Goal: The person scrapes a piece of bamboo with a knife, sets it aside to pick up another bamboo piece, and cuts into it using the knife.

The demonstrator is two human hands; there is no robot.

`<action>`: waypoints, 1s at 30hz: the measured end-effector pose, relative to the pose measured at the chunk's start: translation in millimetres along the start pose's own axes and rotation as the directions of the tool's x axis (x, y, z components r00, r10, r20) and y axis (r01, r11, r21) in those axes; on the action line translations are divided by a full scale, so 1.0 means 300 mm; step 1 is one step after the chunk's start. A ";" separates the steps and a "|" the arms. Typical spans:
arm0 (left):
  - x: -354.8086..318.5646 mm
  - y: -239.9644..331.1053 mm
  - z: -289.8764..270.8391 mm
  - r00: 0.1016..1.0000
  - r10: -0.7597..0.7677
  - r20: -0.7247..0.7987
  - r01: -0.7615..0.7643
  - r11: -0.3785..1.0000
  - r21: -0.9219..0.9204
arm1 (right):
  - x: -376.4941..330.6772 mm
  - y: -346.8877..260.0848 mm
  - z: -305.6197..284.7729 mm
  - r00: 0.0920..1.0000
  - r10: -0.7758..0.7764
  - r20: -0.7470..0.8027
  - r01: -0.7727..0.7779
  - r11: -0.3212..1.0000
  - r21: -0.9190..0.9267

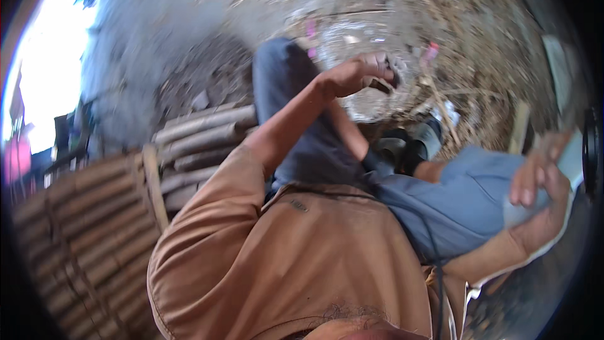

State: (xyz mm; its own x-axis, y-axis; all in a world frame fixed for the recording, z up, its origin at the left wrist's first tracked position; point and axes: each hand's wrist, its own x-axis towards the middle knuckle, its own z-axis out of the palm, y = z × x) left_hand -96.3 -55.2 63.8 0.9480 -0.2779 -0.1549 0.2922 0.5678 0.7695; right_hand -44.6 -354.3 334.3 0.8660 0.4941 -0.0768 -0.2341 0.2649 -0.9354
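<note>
Shirt (340, 252) foremost, the person's left hand (365, 75) seems curled around a dark piece (380, 85), best steadied above the pale patch (343, 44) below; the right hand's (541, 182) grip is unclear.

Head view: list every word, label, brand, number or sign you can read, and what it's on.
Readable text: none.
Small patch on the brown shirt: any lettering is too small and blurred to read.
Reddish-pink scrap on the ground: motion-blurred; can't tell if it is printed.
No other lettering can be made out.
</note>
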 end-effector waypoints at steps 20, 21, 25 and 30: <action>-0.759 0.193 0.485 0.942 -0.017 0.335 -0.178 0.819 0.545 | 0.194 0.084 -0.064 0.992 0.128 -0.005 -0.127 0.975 -0.185; -0.748 0.179 0.485 0.981 -0.066 0.184 -0.107 0.604 0.790 | 0.194 0.086 -0.062 0.993 0.116 -0.023 -0.118 0.973 -0.199; -0.750 0.110 0.278 0.900 0.370 -0.232 0.043 0.454 0.890 | 0.181 0.071 -0.080 0.994 0.095 -0.057 -0.106 0.968 -0.228; -1.040 -0.032 -0.300 0.120 0.681 -0.722 0.425 0.622 0.657 | 0.195 0.079 -0.123 0.993 0.102 -0.053 -0.111 0.971 -0.213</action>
State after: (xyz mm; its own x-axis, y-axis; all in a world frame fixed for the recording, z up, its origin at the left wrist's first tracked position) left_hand -383.4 95.8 49.1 0.4037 0.9130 0.0583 0.5023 -0.2745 0.8199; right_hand 17.0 -349.7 295.0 0.8600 0.4737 -0.1898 -0.2292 0.0263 -0.9730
